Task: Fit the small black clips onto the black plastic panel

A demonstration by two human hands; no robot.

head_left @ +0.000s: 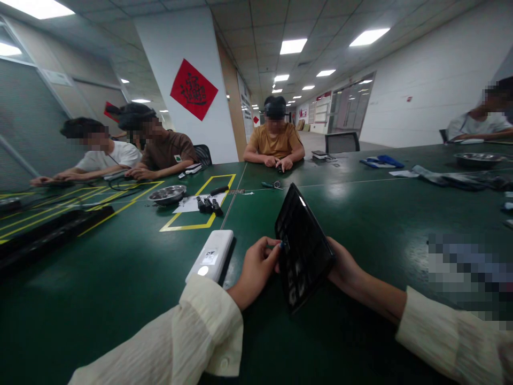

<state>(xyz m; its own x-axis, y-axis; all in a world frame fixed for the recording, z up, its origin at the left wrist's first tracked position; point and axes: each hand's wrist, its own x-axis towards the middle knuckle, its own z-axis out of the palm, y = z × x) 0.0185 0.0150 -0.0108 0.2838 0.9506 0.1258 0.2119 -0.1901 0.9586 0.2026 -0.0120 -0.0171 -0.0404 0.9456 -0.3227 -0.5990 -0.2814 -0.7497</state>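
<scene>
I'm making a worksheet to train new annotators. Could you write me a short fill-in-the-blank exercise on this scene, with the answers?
1. The person's hand at the black panel's right edge is the ____ one.
2. The tabletop beneath the white device is coloured ____.
3. The outline taped around the black clips is ____.
4. The diamond-shaped poster bears dark writing on a ____ background.

Missing words: right; green; yellow; red.

Green table point(256, 216) with yellow tape point(184, 229), a white oblong device point(211, 255), a metal bowl point(166, 201), white paper point(188, 205).
</scene>
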